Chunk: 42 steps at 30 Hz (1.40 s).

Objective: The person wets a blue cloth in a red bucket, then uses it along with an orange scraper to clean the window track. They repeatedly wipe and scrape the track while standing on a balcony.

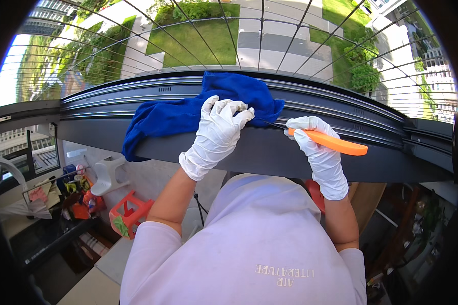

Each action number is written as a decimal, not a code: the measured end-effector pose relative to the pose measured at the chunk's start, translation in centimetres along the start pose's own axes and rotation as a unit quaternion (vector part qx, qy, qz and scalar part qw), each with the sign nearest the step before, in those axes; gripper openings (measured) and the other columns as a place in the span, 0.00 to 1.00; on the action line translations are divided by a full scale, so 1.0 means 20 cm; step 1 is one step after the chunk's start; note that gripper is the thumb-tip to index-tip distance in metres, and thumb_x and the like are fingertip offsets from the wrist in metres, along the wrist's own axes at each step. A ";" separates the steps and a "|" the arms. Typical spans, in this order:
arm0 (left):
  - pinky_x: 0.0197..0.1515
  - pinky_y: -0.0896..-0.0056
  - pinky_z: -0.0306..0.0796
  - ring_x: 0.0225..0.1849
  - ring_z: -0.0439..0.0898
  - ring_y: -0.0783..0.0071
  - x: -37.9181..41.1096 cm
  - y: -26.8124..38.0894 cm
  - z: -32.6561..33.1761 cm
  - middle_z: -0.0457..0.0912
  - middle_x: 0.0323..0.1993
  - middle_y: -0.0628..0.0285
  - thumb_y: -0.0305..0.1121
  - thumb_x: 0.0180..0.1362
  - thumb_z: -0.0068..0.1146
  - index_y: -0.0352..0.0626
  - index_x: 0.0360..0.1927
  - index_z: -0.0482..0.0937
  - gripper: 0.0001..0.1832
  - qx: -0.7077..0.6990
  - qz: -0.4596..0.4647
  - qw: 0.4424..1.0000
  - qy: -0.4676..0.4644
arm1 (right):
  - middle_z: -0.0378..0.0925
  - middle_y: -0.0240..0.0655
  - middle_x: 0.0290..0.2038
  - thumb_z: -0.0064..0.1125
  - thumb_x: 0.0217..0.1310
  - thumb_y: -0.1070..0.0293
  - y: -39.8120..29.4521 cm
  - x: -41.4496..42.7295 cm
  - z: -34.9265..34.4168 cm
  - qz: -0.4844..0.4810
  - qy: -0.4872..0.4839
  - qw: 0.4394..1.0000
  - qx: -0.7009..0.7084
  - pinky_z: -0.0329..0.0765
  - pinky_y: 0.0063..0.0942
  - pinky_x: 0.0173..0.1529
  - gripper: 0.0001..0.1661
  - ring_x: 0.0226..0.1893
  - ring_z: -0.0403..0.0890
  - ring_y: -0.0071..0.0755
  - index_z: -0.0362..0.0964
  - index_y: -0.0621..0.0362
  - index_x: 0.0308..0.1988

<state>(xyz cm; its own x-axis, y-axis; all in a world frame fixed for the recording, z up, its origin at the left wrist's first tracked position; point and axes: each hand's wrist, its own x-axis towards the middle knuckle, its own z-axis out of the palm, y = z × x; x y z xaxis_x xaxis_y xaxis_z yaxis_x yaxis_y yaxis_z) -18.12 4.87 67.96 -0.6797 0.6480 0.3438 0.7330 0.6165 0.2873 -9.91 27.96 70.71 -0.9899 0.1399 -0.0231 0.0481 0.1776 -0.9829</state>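
Observation:
A blue cloth (168, 118) is draped in folds over the dark metal window track (313, 106). My left hand (221, 126), in a white glove, grips the cloth with bent fingers near its middle. In my right hand (320, 152), also gloved in white, is a tool with an orange handle (339, 143). Its thin dark shaft (273, 123) points left, and the tip meets or goes under the cloth's lower right edge. What kind of tip it has is hidden.
Beyond the track, wire cables (261, 42) span the opening high above lawns and paving. A dark sill (274, 152) borders the track on my side. Below left stand a red plastic stool (129, 213), a pale chair (108, 175) and a cluttered counter (23, 221).

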 end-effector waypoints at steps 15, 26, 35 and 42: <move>0.45 0.62 0.70 0.40 0.78 0.62 0.01 -0.07 -0.08 0.82 0.36 0.62 0.16 0.44 0.63 0.47 0.40 0.83 0.19 -0.117 -0.057 0.991 0.015 | 0.82 0.36 0.36 0.66 0.62 0.70 0.07 0.22 -0.03 0.163 -0.041 0.954 0.249 0.85 0.23 0.40 0.12 0.33 0.86 0.29 0.78 0.64 0.43; 0.45 0.66 0.73 0.41 0.80 0.62 -0.03 -0.13 -0.06 0.83 0.38 0.61 0.15 0.45 0.63 0.45 0.41 0.83 0.19 -0.118 -0.093 0.988 0.028 | 0.82 0.35 0.38 0.64 0.65 0.66 0.08 0.27 0.03 0.102 -0.117 0.959 0.239 0.82 0.22 0.42 0.13 0.35 0.85 0.28 0.79 0.63 0.46; 0.50 0.66 0.71 0.46 0.77 0.63 -0.08 -0.13 -0.11 0.81 0.42 0.62 0.17 0.47 0.63 0.46 0.47 0.84 0.21 -0.018 -0.105 0.993 0.041 | 0.82 0.34 0.38 0.63 0.65 0.68 0.08 0.27 0.04 0.116 -0.106 0.948 0.278 0.82 0.23 0.43 0.10 0.36 0.85 0.28 0.79 0.61 0.44; 0.54 0.67 0.69 0.47 0.77 0.63 -0.05 -0.35 -0.13 0.81 0.41 0.60 0.17 0.52 0.61 0.43 0.44 0.84 0.15 -0.059 -0.153 0.982 0.094 | 0.83 0.37 0.39 0.65 0.64 0.64 0.10 0.42 0.13 0.127 -0.191 0.927 0.298 0.85 0.26 0.42 0.15 0.36 0.86 0.31 0.78 0.63 0.45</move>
<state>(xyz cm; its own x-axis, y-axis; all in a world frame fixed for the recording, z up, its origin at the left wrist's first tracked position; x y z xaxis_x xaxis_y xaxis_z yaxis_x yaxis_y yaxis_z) -22.49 -1.24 68.02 -0.8601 0.3400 0.3803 0.5005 0.7062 0.5007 -18.58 26.94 68.11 -0.9373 -0.2719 -0.2179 0.3160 -0.3997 -0.8605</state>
